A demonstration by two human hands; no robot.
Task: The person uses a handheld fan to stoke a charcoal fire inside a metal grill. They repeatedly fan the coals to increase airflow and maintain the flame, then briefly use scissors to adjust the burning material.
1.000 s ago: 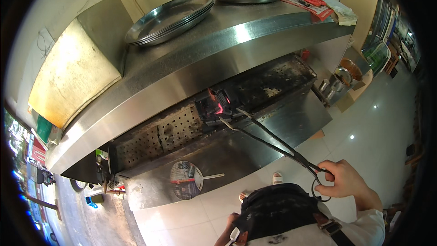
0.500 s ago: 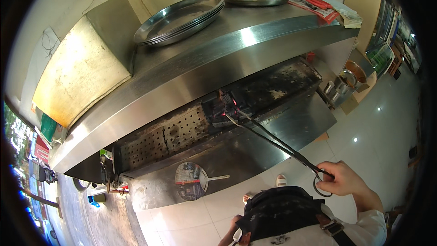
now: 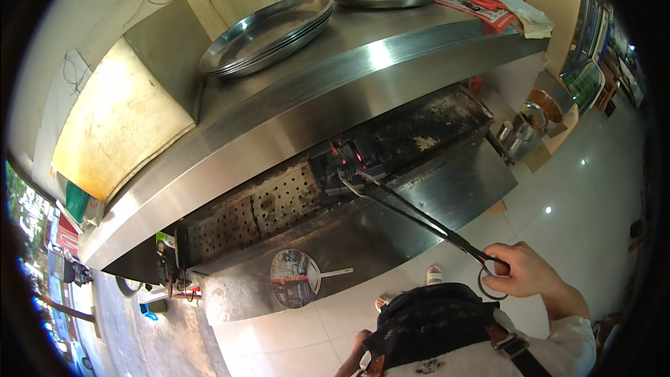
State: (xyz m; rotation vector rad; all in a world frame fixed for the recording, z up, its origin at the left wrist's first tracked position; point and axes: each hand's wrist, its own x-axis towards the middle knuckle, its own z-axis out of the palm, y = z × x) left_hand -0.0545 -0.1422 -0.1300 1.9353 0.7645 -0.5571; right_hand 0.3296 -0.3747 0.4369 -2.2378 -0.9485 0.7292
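— What is the right hand [image 3: 532,274] doing?

— It holds the ring handles of the long tongs [image 3: 419,218], fingers curled through and around the loops, closed on them. The tongs run up from the hand, near the front edge of the grill [image 3: 447,167], to the bed under the steel hood [image 3: 335,91].

— And the tips?

— They sit on the dark lump of charcoal [image 3: 347,160] in the middle of the grill bed, where a few red spots glow. The two blades look close together there, though whether they pinch a coal or just touch it is too small to tell.

— Anything different from a second ago?

— The tips were at the same glowing patch then, and the hand is at about the same place by the front edge. The view has shifted a little — the tongs have hardly moved. So the work is still the poking or gripping of that same pile of coals; nothing has been lifted out.

— The left hand [image 3: 357,352]?

— Only a bit shows at the lower edge, beside the black bag [image 3: 426,321] on the chest. Its fingers cannot be made out.

— What else is around?

— Round metal trays [image 3: 269,31] stacked on top of the hood, a perforated plate [image 3: 272,202] at the left part of the grill bed, and a round fan [image 3: 296,278] hanging on the grill's front panel.
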